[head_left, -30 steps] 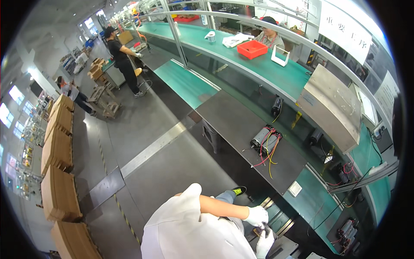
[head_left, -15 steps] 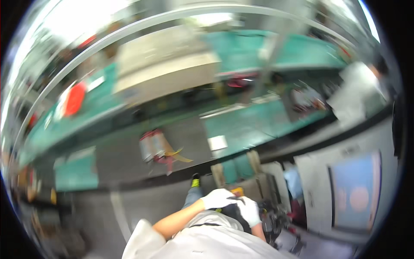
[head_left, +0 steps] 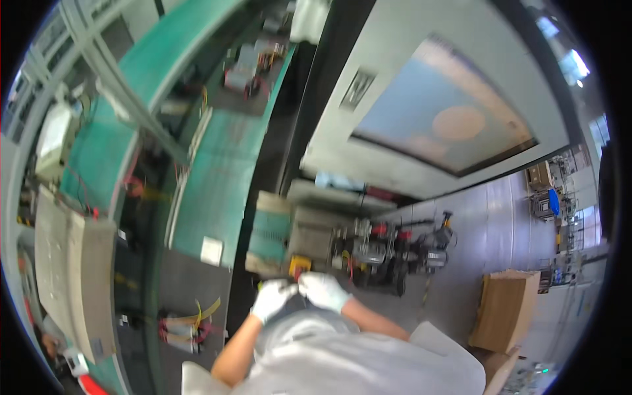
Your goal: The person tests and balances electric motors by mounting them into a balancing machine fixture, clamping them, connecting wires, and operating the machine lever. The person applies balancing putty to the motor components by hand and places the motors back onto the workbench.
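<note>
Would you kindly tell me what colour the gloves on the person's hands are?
The gloves are white, as the head view shows best.

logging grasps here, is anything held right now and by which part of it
Cannot be told: the left hand and right hand are close together, but blur hides whether either grip holds anything, or by which part.

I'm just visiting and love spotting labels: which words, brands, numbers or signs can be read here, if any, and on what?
None can be read.
Coloured panel on the white cabinet: any writing is too blurred.
White square near the end of the green strip: too small and blurred.
Cardboard box: no legible marking.
</note>
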The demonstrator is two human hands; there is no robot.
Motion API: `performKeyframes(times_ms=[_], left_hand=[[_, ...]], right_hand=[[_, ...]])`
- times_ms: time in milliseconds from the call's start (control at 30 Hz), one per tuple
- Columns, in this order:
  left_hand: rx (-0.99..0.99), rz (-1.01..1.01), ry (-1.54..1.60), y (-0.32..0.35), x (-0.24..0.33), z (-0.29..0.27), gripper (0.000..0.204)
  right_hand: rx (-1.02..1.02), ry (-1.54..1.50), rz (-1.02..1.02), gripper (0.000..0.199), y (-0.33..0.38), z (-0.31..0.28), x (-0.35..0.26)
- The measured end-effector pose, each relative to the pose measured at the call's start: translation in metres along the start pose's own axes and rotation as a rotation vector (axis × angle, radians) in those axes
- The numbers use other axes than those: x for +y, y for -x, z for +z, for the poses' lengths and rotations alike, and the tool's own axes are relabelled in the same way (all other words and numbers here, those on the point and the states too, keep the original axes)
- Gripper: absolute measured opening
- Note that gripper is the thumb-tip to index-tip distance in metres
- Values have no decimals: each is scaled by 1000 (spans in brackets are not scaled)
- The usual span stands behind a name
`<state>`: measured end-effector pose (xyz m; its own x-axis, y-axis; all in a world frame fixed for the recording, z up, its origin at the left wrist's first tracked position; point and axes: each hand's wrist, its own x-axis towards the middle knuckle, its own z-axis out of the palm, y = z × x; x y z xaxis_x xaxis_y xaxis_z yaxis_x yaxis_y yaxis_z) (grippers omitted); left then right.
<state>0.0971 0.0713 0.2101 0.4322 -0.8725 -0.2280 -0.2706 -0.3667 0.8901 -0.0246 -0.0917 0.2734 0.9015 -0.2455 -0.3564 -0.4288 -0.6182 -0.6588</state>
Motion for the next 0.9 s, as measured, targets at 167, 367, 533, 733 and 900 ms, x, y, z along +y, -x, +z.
performKeyframes(times_ms=[167, 367, 533, 733, 900], left_hand=[[-2, -235, 318, -34, 3, 6, 33], [-108, -510, 300, -13, -57, 42, 42], [-122, -599, 51, -15, -90, 83, 54], [-105, -724, 78, -36, -98, 119, 64], [-25, -735, 229, -41, -120, 135, 56]], right_hand=[[246, 50, 121, 15, -37, 12, 16], [327, 135, 134, 13, -49, 44, 61], [327, 247, 56, 13, -51, 83, 103], [255, 298, 295, 21, -57, 93, 131], [207, 391, 376, 25, -59, 101, 128]])
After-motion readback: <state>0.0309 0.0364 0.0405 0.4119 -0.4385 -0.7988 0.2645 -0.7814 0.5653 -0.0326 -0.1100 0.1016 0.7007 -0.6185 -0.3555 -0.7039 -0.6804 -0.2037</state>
